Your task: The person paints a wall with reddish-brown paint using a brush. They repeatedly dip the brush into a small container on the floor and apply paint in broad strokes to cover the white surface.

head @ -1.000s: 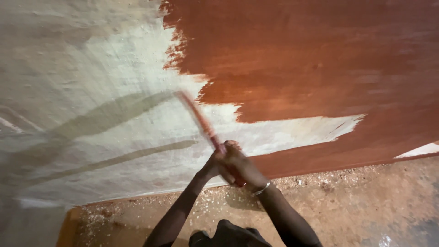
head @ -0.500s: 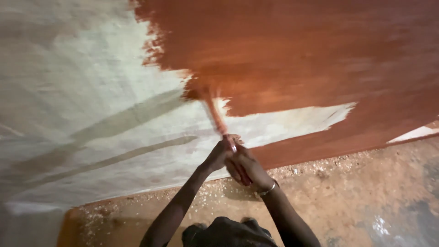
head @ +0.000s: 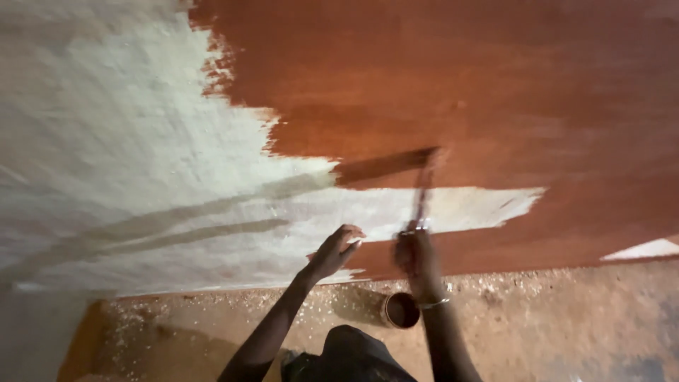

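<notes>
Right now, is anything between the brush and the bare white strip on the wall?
Nothing visible. The brush, held in the right hand, already lies against the wall at the white strip. The left hand is off to the side, and the tin sits on the floor below.

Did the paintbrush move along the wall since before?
Yes. The paintbrush went right, from the ragged edge of the white patch onto the brown paint.
</notes>
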